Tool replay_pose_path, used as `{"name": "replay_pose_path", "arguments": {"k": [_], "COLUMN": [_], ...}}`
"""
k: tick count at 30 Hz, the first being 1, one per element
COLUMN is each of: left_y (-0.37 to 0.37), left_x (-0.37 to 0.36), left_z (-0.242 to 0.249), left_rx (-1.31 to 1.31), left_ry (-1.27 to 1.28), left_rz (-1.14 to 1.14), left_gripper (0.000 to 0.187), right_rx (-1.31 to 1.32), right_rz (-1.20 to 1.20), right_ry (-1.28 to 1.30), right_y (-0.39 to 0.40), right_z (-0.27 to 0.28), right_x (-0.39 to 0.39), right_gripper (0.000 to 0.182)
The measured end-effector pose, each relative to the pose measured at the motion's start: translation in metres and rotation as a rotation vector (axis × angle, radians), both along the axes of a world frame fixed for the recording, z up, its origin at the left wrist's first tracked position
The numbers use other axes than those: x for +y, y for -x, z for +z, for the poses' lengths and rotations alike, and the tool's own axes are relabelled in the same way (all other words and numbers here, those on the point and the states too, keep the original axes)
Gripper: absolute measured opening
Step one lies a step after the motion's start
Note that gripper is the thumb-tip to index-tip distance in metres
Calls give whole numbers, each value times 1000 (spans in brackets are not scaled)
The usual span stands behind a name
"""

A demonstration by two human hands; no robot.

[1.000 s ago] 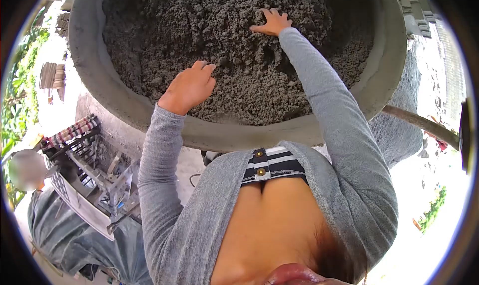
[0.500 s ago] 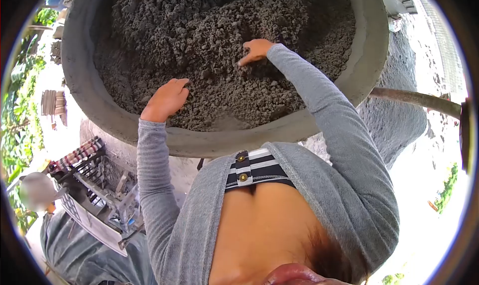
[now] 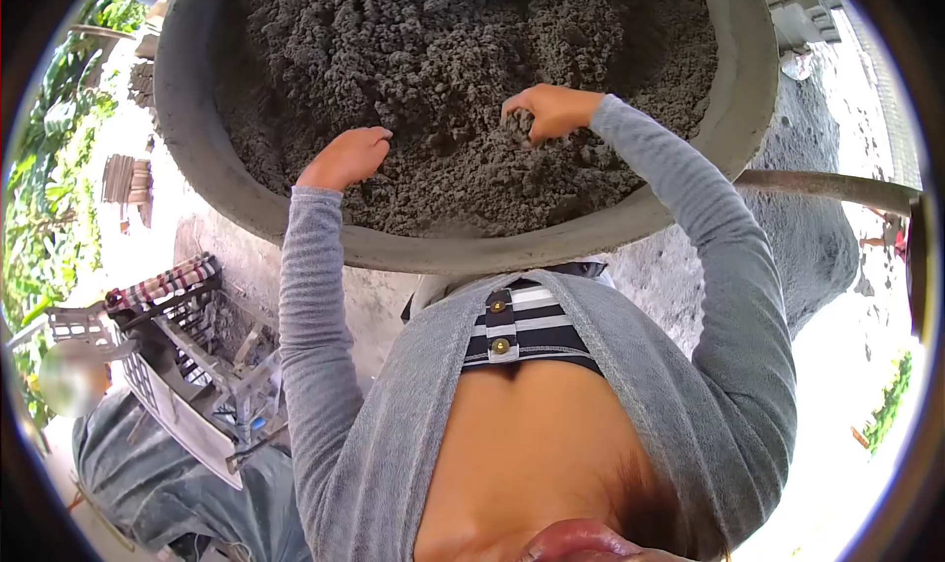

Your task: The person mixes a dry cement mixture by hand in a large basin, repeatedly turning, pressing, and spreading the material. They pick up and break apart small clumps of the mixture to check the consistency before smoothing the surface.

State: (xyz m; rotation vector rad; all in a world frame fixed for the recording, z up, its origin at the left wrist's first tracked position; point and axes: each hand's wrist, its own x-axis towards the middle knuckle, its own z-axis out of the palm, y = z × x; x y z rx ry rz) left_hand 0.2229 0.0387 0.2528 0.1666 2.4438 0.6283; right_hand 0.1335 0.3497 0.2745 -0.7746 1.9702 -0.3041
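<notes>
A wide round basin [image 3: 443, 252] holds a heap of dark grey, crumbly, damp mix [image 3: 394, 60]. Over the left part of the heap is my left hand [image 3: 346, 158], its back turned up and its fingers bent together. Whatever lies under those fingers is hidden. My right hand [image 3: 556, 111] hangs over the middle right of the mix. Its thumb and fingers close round a small clump of mix [image 3: 518, 122]. Between the two hands the mix dips into a shadowed hollow.
A pole [image 3: 832, 190] juts out to the right of the basin, by a grey mound [image 3: 797, 237]. On the left are a cart-like frame [image 3: 212, 365] with a checked cloth [image 3: 162, 284], grey covered material [image 3: 177, 473] and stacked pieces [image 3: 126, 180]. Plants [image 3: 39, 178] line the far left.
My right hand has moved to the right and its fingers have closed on a clump of mix. My left hand has shifted slightly up and right, its fingers drawn in. The view has shifted a little.
</notes>
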Motion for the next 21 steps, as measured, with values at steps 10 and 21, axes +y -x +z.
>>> {"name": "replay_pose_path", "arguments": {"k": [10, 21], "left_y": [7, 5], "left_x": [3, -1], "left_z": [-3, 5], "left_rx": [567, 469], "left_ry": [-184, -188], "left_rz": [97, 144], "left_gripper": [30, 30], "right_rx": [478, 852], "right_rz": [-469, -36], "right_ry": [594, 778], "right_y": [-5, 15], "right_z": [81, 84], "right_x": [30, 12], "right_gripper": [50, 37]}}
